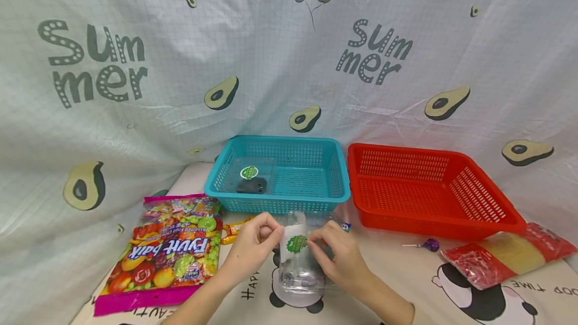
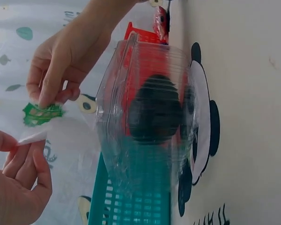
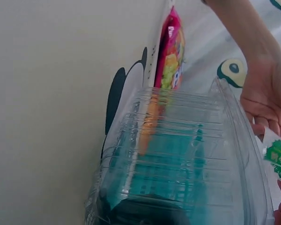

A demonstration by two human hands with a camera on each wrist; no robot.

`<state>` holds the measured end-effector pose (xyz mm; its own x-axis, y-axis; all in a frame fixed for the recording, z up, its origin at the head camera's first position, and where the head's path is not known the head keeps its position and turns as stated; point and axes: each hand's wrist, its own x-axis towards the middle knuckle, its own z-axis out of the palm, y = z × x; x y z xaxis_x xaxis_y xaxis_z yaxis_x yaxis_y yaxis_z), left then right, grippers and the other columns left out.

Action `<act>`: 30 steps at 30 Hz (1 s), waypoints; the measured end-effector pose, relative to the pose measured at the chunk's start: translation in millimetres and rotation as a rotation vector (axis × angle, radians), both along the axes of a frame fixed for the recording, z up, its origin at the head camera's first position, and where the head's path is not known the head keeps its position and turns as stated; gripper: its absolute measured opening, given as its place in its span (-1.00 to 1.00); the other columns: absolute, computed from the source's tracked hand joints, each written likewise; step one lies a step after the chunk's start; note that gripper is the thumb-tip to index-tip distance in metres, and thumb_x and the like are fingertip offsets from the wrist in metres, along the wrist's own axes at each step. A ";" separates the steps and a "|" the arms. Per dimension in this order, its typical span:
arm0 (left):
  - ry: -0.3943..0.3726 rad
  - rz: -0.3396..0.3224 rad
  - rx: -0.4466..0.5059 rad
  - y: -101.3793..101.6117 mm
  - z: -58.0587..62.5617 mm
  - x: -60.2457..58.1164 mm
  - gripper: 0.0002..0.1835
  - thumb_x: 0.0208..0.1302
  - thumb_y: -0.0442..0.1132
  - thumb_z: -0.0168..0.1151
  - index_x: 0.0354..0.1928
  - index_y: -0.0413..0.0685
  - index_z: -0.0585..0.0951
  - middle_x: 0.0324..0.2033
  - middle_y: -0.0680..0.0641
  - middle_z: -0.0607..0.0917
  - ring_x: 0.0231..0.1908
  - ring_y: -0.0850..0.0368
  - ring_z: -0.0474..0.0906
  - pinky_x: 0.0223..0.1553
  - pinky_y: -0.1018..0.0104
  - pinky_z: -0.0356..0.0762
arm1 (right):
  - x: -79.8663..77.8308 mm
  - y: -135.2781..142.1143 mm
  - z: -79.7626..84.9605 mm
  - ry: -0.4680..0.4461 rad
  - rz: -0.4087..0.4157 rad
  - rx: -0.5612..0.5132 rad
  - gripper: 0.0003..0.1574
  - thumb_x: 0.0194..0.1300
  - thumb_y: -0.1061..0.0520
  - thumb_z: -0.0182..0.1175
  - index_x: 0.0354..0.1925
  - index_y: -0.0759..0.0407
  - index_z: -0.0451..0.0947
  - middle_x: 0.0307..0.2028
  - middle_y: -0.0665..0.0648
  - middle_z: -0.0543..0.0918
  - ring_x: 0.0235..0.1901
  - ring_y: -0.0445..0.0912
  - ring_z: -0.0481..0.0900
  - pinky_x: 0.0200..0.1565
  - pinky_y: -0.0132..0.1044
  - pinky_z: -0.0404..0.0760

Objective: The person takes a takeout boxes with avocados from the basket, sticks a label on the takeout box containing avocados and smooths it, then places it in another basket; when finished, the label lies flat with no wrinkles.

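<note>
My left hand pinches the edge of a small white slip of paper above a clear plastic box. At the slip's other side, my right hand pinches a green sticker between thumb and fingertips. The sticker still touches the paper; how much of it is lifted I cannot tell. The box stands on the tablecloth under both hands. A dark rounded thing shows through its wall in the left wrist view; its kind is unclear.
Behind stand a teal basket, holding a clear box with a green sticker, and a red basket. A fruit candy bag lies left. A lollipop and a red-and-clear packet lie right.
</note>
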<state>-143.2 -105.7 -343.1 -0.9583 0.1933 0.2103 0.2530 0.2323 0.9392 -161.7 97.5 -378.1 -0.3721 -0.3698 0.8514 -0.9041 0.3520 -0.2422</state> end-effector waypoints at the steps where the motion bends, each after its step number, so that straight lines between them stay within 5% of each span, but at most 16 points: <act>1: 0.011 0.016 0.014 -2.5 0.2 -1.5 -0.87 0.22 -0.26 0.08 -0.38 -0.20 0.46 -0.70 -0.03 0.49 -0.63 0.26 0.38 -0.56 0.46 0.40 | -0.5 0.3 0.0 -0.012 0.005 -0.013 -0.87 0.24 0.11 0.07 -0.40 0.12 0.46 -0.49 -0.10 0.45 -0.51 -0.25 0.31 -0.46 -0.63 0.32; 7: 0.005 0.173 -0.029 -36.1 -5.8 -11.7 -0.86 0.21 -0.22 0.11 -0.37 -0.17 0.50 -0.55 -0.08 0.63 -0.54 0.09 0.49 -0.43 0.39 0.51 | -2.5 6.5 3.6 -0.193 0.002 -0.079 -0.85 0.07 0.31 0.22 -0.39 0.13 0.45 -0.54 -0.05 0.46 -0.56 -0.26 0.32 -0.54 -0.49 0.39; 14: -0.179 0.274 -0.348 -81.9 -31.1 -20.6 -0.90 0.15 -0.24 0.13 -0.39 -0.14 0.55 -0.53 -0.01 0.63 -0.48 0.19 0.54 -0.45 0.36 0.48 | 2.2 10.2 17.5 -0.525 -0.033 -0.152 -0.83 0.06 0.38 0.20 -0.42 0.17 0.43 -0.54 -0.01 0.49 -0.57 -0.23 0.39 -0.53 -0.40 0.44; 19: -0.204 0.272 -0.592 -97.8 -41.0 -22.3 -0.94 0.06 -0.25 0.19 -0.45 -0.09 0.57 -0.62 0.04 0.55 -0.59 0.20 0.41 -0.59 0.38 0.36 | -6.9 17.5 6.0 -0.727 -0.059 -0.173 -0.91 0.13 0.20 0.19 -0.41 0.11 0.43 -0.51 -0.02 0.50 -0.51 -0.21 0.44 -0.44 -0.40 0.47; 25: -0.088 0.274 -0.843 -95.0 -19.9 -26.0 -0.88 0.03 -0.17 0.26 -0.39 -0.03 0.61 -0.52 0.06 0.61 -0.51 0.21 0.45 -0.53 0.32 0.41 | -13.2 23.0 2.3 -0.835 -0.026 -0.185 -0.86 0.14 0.10 0.19 -0.38 0.13 0.46 -0.49 0.05 0.54 -0.45 -0.15 0.47 -0.36 -0.39 0.48; 30: 0.030 0.172 -0.745 -58.0 -0.6 -28.0 -0.86 0.10 -0.12 0.22 -0.32 0.02 0.62 -0.43 0.10 0.65 -0.40 0.22 0.53 -0.41 0.34 0.50 | -13.0 20.7 4.8 -0.940 -0.004 -0.211 -0.81 0.13 0.09 0.20 -0.37 0.20 0.46 -0.47 0.10 0.56 -0.42 -0.15 0.49 -0.31 -0.39 0.49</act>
